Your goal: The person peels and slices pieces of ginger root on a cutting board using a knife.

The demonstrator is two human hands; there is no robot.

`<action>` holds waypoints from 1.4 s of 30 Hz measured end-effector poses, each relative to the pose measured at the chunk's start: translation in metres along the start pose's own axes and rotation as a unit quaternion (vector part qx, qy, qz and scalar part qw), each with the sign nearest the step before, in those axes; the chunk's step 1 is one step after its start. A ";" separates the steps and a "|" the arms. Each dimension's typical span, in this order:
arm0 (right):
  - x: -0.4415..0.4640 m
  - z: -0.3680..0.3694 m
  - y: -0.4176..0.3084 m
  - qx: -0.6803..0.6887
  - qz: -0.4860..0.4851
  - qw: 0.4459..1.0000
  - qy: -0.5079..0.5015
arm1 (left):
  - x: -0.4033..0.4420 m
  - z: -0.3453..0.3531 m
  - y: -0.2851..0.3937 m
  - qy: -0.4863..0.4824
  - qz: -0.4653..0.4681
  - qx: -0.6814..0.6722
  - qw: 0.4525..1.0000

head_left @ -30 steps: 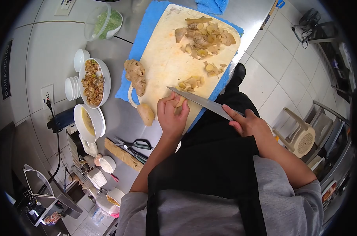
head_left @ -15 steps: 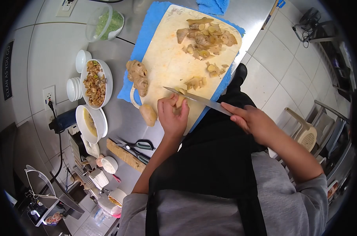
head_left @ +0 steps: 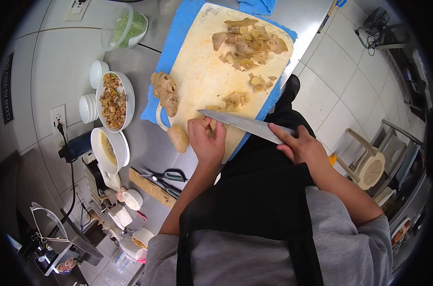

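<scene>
In the head view, the left hand (head_left: 207, 143) has bent fingers, which pinch a small piece of ginger (head_left: 213, 126) over the cutting board (head_left: 192, 62). The right hand (head_left: 302, 148), at its 3 o'clock, is closed around the handle of a knife (head_left: 250, 126), with the blade just beyond the left fingertips. Counted from the left hand, a peeled piece (head_left: 178, 139) lies at 9 o'clock, a knobby ginger root (head_left: 164, 90) between 10 and 11, and peelings (head_left: 247, 45) at 1.
</scene>
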State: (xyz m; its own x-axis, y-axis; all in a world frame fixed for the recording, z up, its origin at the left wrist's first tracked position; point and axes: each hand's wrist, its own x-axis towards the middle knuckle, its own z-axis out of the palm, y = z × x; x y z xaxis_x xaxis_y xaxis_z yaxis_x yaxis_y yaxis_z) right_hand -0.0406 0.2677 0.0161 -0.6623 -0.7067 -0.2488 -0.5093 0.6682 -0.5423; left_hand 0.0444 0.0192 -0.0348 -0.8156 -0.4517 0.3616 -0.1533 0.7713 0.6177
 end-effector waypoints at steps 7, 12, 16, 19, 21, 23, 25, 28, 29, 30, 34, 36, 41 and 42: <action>0.024 0.002 -0.006 0.098 0.023 0.993 -0.060 | 0.001 -0.001 0.004 -0.014 -0.001 -0.011 1.000; 0.018 -0.029 0.001 0.167 0.034 0.979 -0.108 | 0.005 -0.005 0.012 -0.019 -0.012 -0.024 0.999; 0.002 -0.063 0.000 0.106 0.074 0.977 -0.169 | 0.005 -0.005 0.013 -0.039 -0.019 0.011 0.999; -0.005 -0.071 0.005 0.096 0.069 0.979 -0.167 | 0.005 -0.003 0.011 -0.027 -0.007 0.001 1.000; -0.005 -0.075 0.010 0.095 0.063 0.979 -0.169 | 0.005 -0.003 0.010 -0.026 0.006 0.001 1.000; -0.004 -0.076 0.015 0.094 0.057 0.979 -0.171 | 0.005 -0.003 0.009 -0.030 0.008 -0.006 1.000; -0.002 -0.074 0.018 0.109 0.047 0.979 -0.164 | 0.005 -0.003 0.007 -0.029 0.015 -0.005 0.999; 0.003 -0.074 0.015 0.119 0.049 0.975 -0.179 | 0.004 -0.003 0.007 -0.031 0.021 0.001 0.999; 0.004 -0.072 0.016 0.120 0.048 0.975 -0.180 | 0.004 -0.003 0.007 -0.033 0.020 0.006 0.999; 0.005 -0.068 0.017 0.121 0.049 0.974 -0.186 | 0.005 -0.004 0.007 -0.033 0.020 0.007 0.999; 0.013 -0.061 0.015 0.138 0.043 0.968 -0.203 | 0.006 -0.004 0.008 -0.040 0.021 0.005 0.999; 0.018 -0.056 0.011 0.147 0.040 0.967 -0.202 | 0.005 -0.004 0.007 -0.040 0.022 0.003 0.999; 0.029 -0.035 0.001 0.151 0.018 0.974 -0.170 | 0.006 -0.003 0.006 -0.030 0.034 0.003 0.999; 0.032 -0.029 0.000 0.142 0.015 0.976 -0.166 | 0.006 -0.003 0.006 -0.030 0.035 0.002 0.999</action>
State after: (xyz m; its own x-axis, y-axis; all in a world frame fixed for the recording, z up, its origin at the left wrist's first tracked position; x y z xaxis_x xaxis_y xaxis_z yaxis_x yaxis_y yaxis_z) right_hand -0.0772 0.2520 0.0312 -0.4371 -0.7550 -0.4888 -0.2883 0.6323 -0.7191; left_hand 0.0402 0.0200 -0.0267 -0.8560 -0.3687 0.3623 -0.0958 0.8019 0.5898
